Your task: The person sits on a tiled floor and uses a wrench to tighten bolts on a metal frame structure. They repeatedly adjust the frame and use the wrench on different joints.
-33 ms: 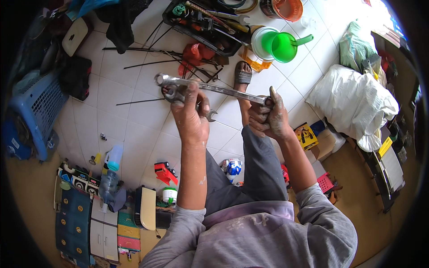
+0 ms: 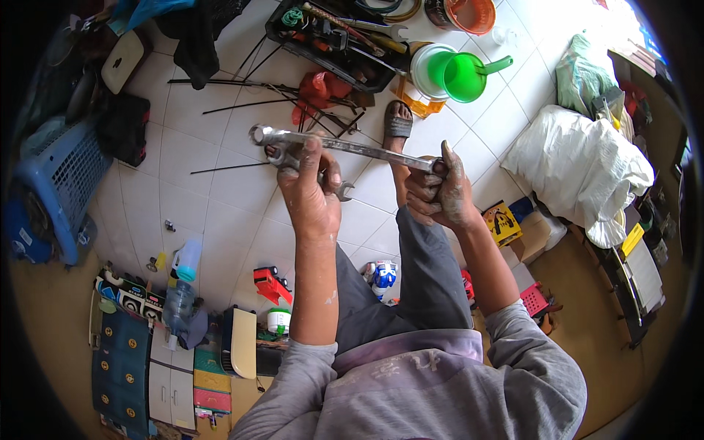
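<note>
A long silver ring wrench [image 2: 359,149] is held up in front of me, slightly tilted, its left end higher. My left hand [image 2: 314,202] is closed around it near the left ring. Also in that hand is a second, shorter wrench [image 2: 344,191], whose open jaw sticks out beside the fingers; most of its shaft is hidden by the hand. My right hand [image 2: 449,194] grips the long wrench's right end, thumb pointing up along it and fingers curled below. Both hands are smeared with grey dirt.
Ahead on the tiles lie a black toolbox [image 2: 374,79] of tools, thin black rods [image 2: 246,106] and a red plastic bag [image 2: 317,89]. A green dipper [image 2: 466,77] rests on a white bucket [image 2: 423,70]. A white sack [image 2: 579,165] is rightward, a blue basket [image 2: 73,165] leftward.
The left hand and the wrench's left end have shifted very slightly left. The grip of both hands is the same.
</note>
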`<action>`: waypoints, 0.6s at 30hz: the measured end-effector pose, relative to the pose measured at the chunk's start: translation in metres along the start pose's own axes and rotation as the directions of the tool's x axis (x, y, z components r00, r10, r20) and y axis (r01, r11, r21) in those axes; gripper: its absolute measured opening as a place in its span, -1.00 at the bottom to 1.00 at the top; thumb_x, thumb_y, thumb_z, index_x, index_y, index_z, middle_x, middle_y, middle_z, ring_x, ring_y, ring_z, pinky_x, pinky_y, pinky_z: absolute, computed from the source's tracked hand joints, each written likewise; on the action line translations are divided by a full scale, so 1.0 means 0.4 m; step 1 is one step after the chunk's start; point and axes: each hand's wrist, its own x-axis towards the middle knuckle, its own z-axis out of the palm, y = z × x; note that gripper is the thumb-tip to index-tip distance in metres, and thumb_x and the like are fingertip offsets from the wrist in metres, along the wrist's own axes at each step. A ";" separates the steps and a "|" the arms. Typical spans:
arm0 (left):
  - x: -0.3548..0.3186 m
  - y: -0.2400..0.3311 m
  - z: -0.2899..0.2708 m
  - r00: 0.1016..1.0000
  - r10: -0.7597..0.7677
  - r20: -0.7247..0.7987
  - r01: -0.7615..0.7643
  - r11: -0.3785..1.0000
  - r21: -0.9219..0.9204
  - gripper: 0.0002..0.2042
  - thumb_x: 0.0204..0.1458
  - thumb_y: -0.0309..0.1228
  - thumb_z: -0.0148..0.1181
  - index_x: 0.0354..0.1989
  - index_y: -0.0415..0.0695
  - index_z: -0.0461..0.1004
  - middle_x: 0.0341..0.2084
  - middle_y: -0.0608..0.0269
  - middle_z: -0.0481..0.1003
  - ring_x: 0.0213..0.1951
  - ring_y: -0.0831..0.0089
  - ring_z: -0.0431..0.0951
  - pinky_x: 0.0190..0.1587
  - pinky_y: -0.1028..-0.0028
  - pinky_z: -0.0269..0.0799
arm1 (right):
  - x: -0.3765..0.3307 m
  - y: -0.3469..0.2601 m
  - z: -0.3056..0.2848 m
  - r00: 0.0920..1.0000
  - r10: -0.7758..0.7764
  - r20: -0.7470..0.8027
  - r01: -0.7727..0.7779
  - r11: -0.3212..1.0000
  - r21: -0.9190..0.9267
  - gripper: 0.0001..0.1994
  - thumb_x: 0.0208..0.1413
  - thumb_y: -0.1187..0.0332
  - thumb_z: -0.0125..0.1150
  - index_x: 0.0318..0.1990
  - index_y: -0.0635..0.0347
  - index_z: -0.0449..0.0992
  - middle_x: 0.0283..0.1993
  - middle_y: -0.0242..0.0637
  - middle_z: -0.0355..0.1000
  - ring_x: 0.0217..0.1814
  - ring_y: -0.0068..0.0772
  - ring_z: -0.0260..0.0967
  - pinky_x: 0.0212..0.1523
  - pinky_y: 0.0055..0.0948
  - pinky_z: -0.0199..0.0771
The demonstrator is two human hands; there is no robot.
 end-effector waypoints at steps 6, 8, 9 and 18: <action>-0.033 0.026 0.003 0.998 0.040 -0.045 -0.039 0.999 0.011 -0.71 0.10 -0.25 0.36 -0.16 -0.19 0.50 -0.68 0.40 0.38 -0.66 0.62 0.28 -0.60 0.62 0.09 | -0.021 -0.015 0.025 1.000 -0.025 0.018 0.027 0.998 -0.065 -0.38 0.31 -0.28 -0.25 -0.18 0.21 0.35 -0.60 -0.44 0.02 -0.74 -0.58 -0.06 -0.77 -0.49 0.02; -0.021 0.026 0.003 0.999 0.047 -0.029 -0.046 0.999 0.008 -0.71 0.10 -0.25 0.35 -0.15 -0.19 0.50 -0.68 0.40 0.38 -0.65 0.62 0.29 -0.60 0.62 0.08 | -0.002 -0.018 0.014 1.000 -0.025 0.018 0.026 0.999 -0.032 -0.41 0.32 -0.25 -0.20 -0.16 0.21 0.35 -0.60 -0.42 0.07 -0.73 -0.58 -0.06 -0.76 -0.49 0.03; -0.011 0.025 0.001 0.999 0.045 -0.012 -0.045 0.999 0.004 -0.71 0.10 -0.25 0.35 -0.15 -0.19 0.50 -0.66 0.39 0.38 -0.65 0.61 0.29 -0.60 0.63 0.07 | 0.008 -0.020 0.009 1.000 -0.024 0.017 0.024 1.000 -0.015 -0.42 0.32 -0.23 -0.17 -0.16 0.22 0.35 -0.59 -0.41 0.10 -0.72 -0.58 -0.05 -0.75 -0.49 0.04; -0.003 0.023 0.001 0.994 -0.111 0.002 0.108 0.961 -0.256 -0.59 0.23 -0.03 0.13 -0.10 -0.19 0.45 -0.29 0.28 0.51 -0.53 0.56 0.45 -0.61 0.69 0.22 | 0.019 -0.071 0.031 0.846 -0.444 0.294 0.510 0.514 -0.690 -0.68 0.24 0.14 0.11 -0.35 0.27 0.41 -0.61 -0.26 0.31 -0.62 -0.32 0.30 -0.55 -0.37 0.29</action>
